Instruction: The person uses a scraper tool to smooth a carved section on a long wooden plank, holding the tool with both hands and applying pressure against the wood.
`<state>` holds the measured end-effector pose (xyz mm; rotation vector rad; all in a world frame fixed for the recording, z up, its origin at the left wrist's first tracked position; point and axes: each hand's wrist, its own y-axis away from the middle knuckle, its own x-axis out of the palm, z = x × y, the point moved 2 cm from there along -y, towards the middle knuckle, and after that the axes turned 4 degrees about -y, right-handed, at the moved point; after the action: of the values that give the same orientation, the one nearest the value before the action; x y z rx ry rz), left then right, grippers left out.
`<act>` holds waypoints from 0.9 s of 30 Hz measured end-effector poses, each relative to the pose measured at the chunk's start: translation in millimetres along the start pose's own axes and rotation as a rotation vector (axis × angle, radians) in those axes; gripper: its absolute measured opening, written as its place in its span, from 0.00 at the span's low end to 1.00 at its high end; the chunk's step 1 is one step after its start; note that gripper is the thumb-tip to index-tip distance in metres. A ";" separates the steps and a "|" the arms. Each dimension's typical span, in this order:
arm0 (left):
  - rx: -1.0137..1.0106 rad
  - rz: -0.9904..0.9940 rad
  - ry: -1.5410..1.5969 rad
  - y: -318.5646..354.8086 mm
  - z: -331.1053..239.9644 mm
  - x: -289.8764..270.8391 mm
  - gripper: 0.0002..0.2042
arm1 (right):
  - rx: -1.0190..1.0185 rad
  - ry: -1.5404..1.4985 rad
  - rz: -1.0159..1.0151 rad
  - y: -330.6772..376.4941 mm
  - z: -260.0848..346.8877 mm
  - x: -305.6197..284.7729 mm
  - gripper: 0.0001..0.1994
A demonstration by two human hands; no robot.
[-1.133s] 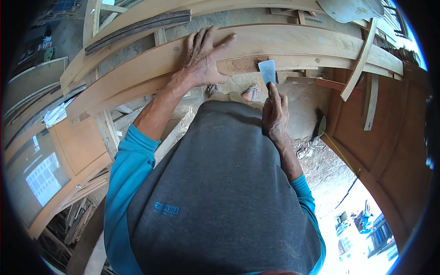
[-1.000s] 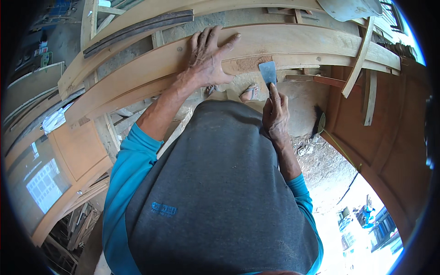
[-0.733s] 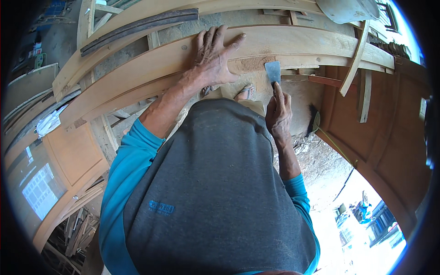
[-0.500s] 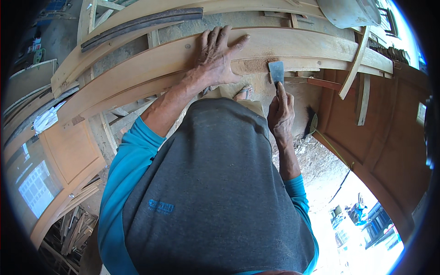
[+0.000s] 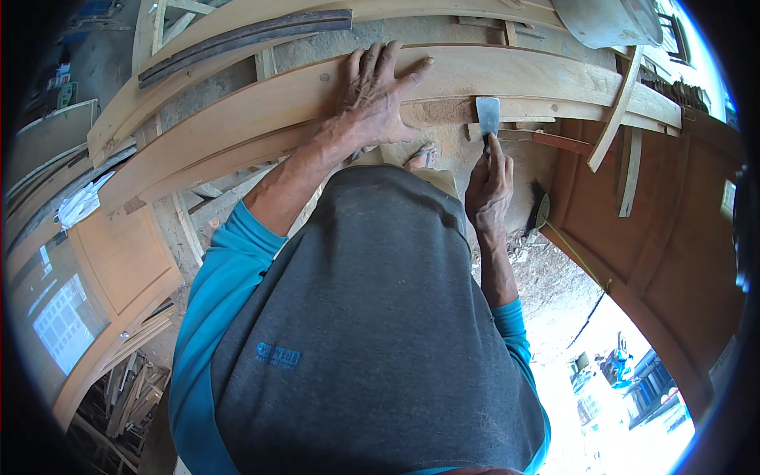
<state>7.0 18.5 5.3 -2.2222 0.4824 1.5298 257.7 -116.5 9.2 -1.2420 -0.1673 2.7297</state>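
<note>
The left hand (image 5: 372, 99) lies flat, fingers spread, on a curved wooden beam (image 5: 237, 103). The right hand (image 5: 489, 190), fingers closed, grips a putty knife (image 5: 488, 119) whose blade could slip sideways and gouge the wood.

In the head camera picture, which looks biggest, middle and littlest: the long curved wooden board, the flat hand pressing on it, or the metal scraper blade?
1. Curved wooden board, by far the largest.
2. Left hand, spread flat on the board.
3. Scraper blade, smallest, held by the right hand.
All three sit at about the same distance, so the order looks safe.
</note>
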 end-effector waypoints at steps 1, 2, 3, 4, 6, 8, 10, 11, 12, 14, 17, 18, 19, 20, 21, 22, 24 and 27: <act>0.000 -0.001 0.005 -0.5 -0.3 -0.3 0.62 | 0.002 0.002 -0.006 -0.9 0.5 -0.1 0.27; 0.000 -0.002 0.010 -0.8 -0.6 -0.8 0.62 | 0.002 -0.002 0.009 -1.0 2.6 0.2 0.27; 0.000 -0.003 0.015 -1.0 -0.9 -1.0 0.61 | 0.002 -0.005 0.024 -0.6 6.1 0.9 0.27; -0.001 -0.002 0.009 -0.8 -0.9 -1.2 0.61 | 0.000 -0.011 0.040 -0.2 9.7 2.0 0.27; -0.004 0.000 -0.002 -0.6 -1.0 -1.2 0.61 | 0.031 0.002 0.064 2.7 13.2 2.6 0.27; -0.001 0.031 0.000 -1.1 -0.4 -0.9 0.61 | 0.028 -0.007 0.044 5.8 13.5 2.6 0.27; -0.002 0.036 0.003 -1.4 -0.6 -1.4 0.62 | 0.014 -0.006 0.044 4.7 12.8 4.6 0.28; -0.005 0.026 0.006 -1.5 -1.2 -1.8 0.61 | 0.008 -0.005 0.044 4.8 12.8 5.3 0.28; -0.008 0.015 0.009 -1.3 -1.6 -2.1 0.61 | 0.016 0.008 0.046 7.2 13.6 7.4 0.28; -0.006 0.012 0.002 -0.6 -0.9 -1.3 0.61 | 0.030 0.032 0.046 10.4 16.4 13.3 0.27; -0.008 0.024 -0.002 -1.7 -1.3 -1.6 0.61 | 0.008 0.011 0.038 14.2 22.7 14.3 0.28; -0.009 0.030 -0.002 -2.1 -1.6 -2.0 0.61 | -0.002 0.008 0.035 15.7 25.2 15.8 0.29; -0.011 0.035 0.004 -2.6 -1.8 -3.2 0.61 | 0.001 0.015 0.046 16.9 25.8 18.6 0.29; -0.012 0.040 0.011 -2.5 -2.1 -4.5 0.61 | 0.005 0.023 0.057 18.7 25.5 22.2 0.29; -0.014 0.046 0.017 -2.8 -2.3 -5.2 0.61 | 0.009 0.031 0.067 19.7 25.2 24.2 0.29; -0.013 0.034 0.011 -2.1 -1.7 -4.2 0.62 | 0.000 0.033 0.066 19.5 26.9 24.3 0.29; -0.012 0.010 0.000 -0.6 -0.8 -0.5 0.62 | -0.019 0.036 0.064 18.6 30.5 23.5 0.29; -0.017 0.049 -0.006 -3.4 -2.5 -4.9 0.62 | -0.020 0.008 0.073 21.8 26.3 27.8 0.28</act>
<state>9.0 20.4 11.1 -2.2334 0.5274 1.5699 218.0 -134.4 2.4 -1.2893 -0.1516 2.7906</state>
